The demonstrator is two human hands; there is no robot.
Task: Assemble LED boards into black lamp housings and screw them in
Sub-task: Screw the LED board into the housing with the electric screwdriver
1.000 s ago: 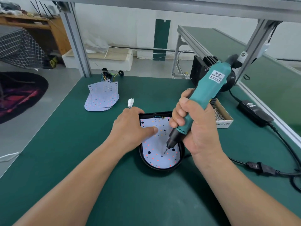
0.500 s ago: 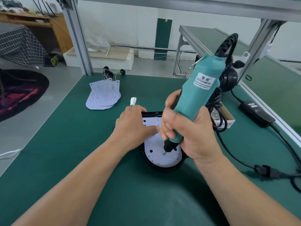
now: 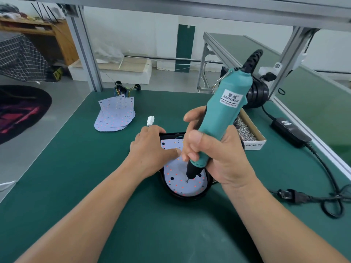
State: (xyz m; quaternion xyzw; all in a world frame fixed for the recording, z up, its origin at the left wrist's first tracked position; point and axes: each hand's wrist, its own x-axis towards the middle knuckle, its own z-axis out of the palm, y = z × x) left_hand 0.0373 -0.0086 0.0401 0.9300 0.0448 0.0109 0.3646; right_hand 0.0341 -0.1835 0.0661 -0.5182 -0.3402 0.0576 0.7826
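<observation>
Screwing the LED board (image 3: 182,179) into the black lamp housing (image 3: 190,196).
My right hand (image 3: 214,154) grips the electric screwdriver (image 3: 222,114), bit on the board. My left hand (image 3: 152,150) clasps the housing. Spare boards (image 3: 115,116) beyond it lie unassembled.

The table mat (image 3: 76,177) is matt green, and the frame (image 3: 85,54) above it is brushed grey metal. The screwdriver (image 3: 218,118) has a smooth teal plastic body with a paper label (image 3: 230,98). The housing (image 3: 190,196) is glossy black, the board (image 3: 180,187) is matt white, and shiny metal screws (image 3: 245,130) fill a cardboard box (image 3: 254,145).
</observation>
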